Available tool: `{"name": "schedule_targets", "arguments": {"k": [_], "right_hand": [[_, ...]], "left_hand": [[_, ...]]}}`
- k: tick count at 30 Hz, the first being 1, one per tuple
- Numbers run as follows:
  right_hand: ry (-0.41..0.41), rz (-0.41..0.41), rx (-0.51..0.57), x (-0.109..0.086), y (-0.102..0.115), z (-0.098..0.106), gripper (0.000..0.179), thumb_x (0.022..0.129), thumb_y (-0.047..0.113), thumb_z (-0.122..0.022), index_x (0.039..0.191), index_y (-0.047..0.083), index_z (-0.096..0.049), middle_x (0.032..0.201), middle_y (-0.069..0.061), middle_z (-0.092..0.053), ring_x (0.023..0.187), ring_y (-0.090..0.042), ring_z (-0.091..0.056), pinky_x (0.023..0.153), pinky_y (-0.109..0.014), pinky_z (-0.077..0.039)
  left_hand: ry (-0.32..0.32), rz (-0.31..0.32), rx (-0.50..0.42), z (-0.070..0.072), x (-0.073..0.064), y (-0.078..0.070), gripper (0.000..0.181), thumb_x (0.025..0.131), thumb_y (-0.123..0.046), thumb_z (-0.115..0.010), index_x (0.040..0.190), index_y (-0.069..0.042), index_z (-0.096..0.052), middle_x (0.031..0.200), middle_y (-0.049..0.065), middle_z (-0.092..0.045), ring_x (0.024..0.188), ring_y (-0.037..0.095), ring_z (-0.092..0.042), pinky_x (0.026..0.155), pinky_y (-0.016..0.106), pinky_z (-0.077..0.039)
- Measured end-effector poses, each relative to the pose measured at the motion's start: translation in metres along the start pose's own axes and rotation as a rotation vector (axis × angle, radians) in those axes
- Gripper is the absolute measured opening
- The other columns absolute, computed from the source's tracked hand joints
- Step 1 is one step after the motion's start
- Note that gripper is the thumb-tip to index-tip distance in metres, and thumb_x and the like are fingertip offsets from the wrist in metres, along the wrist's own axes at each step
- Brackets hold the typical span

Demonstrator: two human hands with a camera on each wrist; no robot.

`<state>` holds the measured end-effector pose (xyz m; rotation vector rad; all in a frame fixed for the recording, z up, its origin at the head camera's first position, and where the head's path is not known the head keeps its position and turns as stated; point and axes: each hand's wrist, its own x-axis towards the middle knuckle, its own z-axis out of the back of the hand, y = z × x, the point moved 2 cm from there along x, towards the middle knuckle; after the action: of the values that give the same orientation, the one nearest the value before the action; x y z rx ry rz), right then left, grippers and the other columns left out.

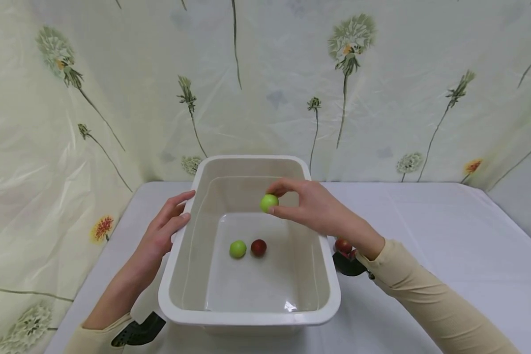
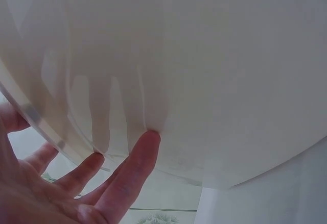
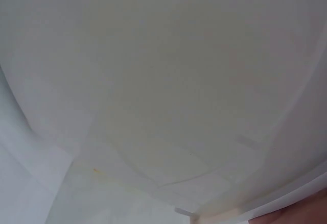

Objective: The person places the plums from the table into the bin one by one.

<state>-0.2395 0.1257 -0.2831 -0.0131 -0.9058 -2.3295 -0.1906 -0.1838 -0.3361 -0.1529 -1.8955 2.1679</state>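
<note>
My right hand (image 1: 316,206) pinches a small round green fruit (image 1: 268,203) between thumb and fingers, over the inside of a deep white plastic basin (image 1: 248,318). On the basin's floor lie another green fruit (image 1: 237,249) and a dark red one (image 1: 258,248), side by side. My left hand (image 1: 158,231) is at the basin's left side, fingertips at the rim. The left wrist view has this hand's extended fingers (image 2: 130,180) touching the basin's outer wall (image 2: 214,81). Basin wall (image 3: 179,81) fills most of the right wrist view, hiding the pinched fruit.
Red fruit (image 1: 343,245) sits outside the basin on the right, partly covered by the right forearm and black wrist strap (image 1: 348,264). A white cloth (image 1: 429,246) covers the table. Behind it hangs a flower-printed curtain (image 1: 265,113).
</note>
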Motion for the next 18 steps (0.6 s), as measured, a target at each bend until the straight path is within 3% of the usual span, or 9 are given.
{"name": "schedule_targets", "arguments": {"k": [18], "right_hand": [[-0.039, 0.0, 0.031, -0.003, -0.0023, 0.0004, 0.027, 0.094, 0.028, -0.067, 0.12, 0.026, -0.065, 0.116, 0.013, -0.063, 0.112, -0.008, -0.056, 0.09, -0.037, -0.047]], "left_hand": [[-0.005, 0.004, -0.003, 0.001, 0.0007, 0.001, 0.047, 0.105, -0.039, -0.043, 0.15, -0.028, -0.034, 0.147, 0.006, -0.038, 0.118, 0.035, -0.053, 0.08, 0.046, -0.055]]}}
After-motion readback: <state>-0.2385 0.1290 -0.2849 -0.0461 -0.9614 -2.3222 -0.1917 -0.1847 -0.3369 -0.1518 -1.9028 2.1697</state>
